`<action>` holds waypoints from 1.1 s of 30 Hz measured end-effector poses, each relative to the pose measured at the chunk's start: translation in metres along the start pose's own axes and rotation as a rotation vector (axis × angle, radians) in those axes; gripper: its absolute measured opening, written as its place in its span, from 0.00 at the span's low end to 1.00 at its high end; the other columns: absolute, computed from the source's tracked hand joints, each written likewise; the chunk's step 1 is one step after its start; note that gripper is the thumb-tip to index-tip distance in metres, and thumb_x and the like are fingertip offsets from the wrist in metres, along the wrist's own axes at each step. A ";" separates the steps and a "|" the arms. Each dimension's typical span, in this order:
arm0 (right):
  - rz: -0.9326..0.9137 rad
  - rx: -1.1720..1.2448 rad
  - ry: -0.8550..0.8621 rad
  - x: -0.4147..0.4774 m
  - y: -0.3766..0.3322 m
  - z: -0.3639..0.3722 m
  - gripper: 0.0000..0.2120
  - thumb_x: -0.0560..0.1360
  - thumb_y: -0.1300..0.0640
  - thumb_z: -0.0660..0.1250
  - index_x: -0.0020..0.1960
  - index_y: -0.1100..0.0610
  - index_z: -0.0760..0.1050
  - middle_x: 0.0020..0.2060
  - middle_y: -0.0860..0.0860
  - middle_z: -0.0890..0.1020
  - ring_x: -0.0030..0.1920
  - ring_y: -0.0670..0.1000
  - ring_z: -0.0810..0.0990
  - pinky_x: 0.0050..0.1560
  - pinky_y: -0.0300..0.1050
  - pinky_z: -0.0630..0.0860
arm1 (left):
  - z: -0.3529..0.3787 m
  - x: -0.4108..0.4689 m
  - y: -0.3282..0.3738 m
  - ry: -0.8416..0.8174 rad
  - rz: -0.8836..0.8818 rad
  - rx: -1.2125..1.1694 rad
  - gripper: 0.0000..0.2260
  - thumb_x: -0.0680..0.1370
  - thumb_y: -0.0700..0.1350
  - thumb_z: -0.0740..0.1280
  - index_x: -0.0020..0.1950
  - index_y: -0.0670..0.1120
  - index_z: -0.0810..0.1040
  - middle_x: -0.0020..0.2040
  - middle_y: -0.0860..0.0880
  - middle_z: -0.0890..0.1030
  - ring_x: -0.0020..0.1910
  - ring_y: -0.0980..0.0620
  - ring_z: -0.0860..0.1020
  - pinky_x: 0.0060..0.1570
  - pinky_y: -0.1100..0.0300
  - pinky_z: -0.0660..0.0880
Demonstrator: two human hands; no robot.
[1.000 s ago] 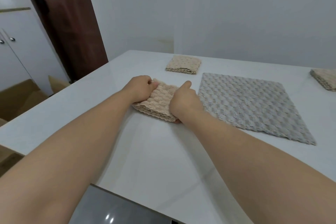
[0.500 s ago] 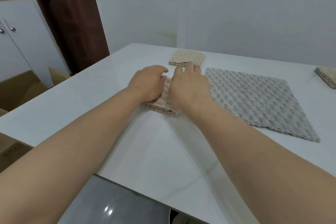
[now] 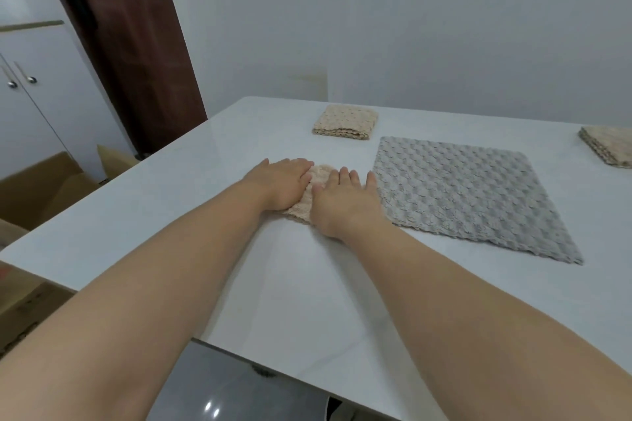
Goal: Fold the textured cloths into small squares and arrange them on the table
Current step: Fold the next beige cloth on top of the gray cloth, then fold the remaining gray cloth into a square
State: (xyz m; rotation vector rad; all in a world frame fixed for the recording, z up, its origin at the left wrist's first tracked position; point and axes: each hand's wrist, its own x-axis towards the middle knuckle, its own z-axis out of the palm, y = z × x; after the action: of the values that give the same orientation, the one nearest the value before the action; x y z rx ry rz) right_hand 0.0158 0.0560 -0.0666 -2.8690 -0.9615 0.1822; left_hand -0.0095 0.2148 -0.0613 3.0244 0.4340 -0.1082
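Left hand (image 3: 278, 181), right hand (image 3: 342, 203), flat-fingered, pressing folded beige cloth (image 3: 320, 171), orientation mostly hidden

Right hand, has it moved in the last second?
Yes. The right hand has opened flat on the beige cloth, its fingers now stretched away from the person, alongside the left edge of the grey cloth.

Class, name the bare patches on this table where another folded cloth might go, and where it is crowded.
Bare: the table left of the left hand; the strip nearer than the grey cloth; the gap between grey cloth and right-edge folded cloth. Crowded: right hand and beige cloth, beside the grey cloth.
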 end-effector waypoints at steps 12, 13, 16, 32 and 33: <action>0.131 0.277 0.321 -0.053 0.117 -0.062 0.28 0.87 0.48 0.45 0.81 0.62 0.54 0.79 0.58 0.63 0.79 0.58 0.60 0.77 0.55 0.58 | -0.019 -0.022 0.138 0.258 0.050 -0.212 0.23 0.85 0.45 0.54 0.81 0.49 0.62 0.82 0.50 0.61 0.78 0.46 0.63 0.75 0.51 0.61; 0.158 0.275 0.310 -0.060 0.132 -0.061 0.27 0.87 0.47 0.46 0.80 0.61 0.57 0.77 0.58 0.66 0.77 0.58 0.63 0.74 0.55 0.61 | -0.016 -0.022 0.151 0.243 0.058 -0.246 0.23 0.84 0.43 0.56 0.80 0.49 0.64 0.82 0.50 0.61 0.79 0.47 0.62 0.76 0.51 0.61; 0.216 0.264 0.317 -0.084 0.180 -0.059 0.24 0.86 0.45 0.48 0.75 0.56 0.66 0.71 0.58 0.73 0.70 0.60 0.71 0.67 0.55 0.68 | -0.010 -0.021 0.186 0.228 0.090 -0.298 0.23 0.81 0.41 0.58 0.77 0.50 0.69 0.79 0.50 0.67 0.76 0.48 0.67 0.73 0.52 0.66; -0.049 0.193 0.333 -0.154 0.298 -0.038 0.11 0.82 0.47 0.62 0.58 0.49 0.80 0.53 0.46 0.85 0.54 0.53 0.81 0.55 0.51 0.77 | 0.012 -0.040 0.218 0.198 0.254 -0.269 0.30 0.73 0.72 0.64 0.70 0.57 0.75 0.64 0.55 0.79 0.63 0.52 0.75 0.61 0.54 0.73; -0.027 0.236 0.368 -0.153 0.303 -0.036 0.10 0.83 0.48 0.62 0.57 0.50 0.79 0.51 0.48 0.85 0.53 0.54 0.81 0.53 0.52 0.77 | 0.011 -0.042 0.215 0.163 0.292 -0.267 0.33 0.69 0.75 0.65 0.69 0.59 0.76 0.64 0.58 0.79 0.63 0.54 0.74 0.62 0.54 0.72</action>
State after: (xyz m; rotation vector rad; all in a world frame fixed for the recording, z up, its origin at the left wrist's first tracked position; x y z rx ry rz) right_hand 0.0792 -0.2792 -0.0619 -2.5478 -0.8407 -0.2147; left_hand 0.0108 -0.0037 -0.0527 2.8012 0.0095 0.1996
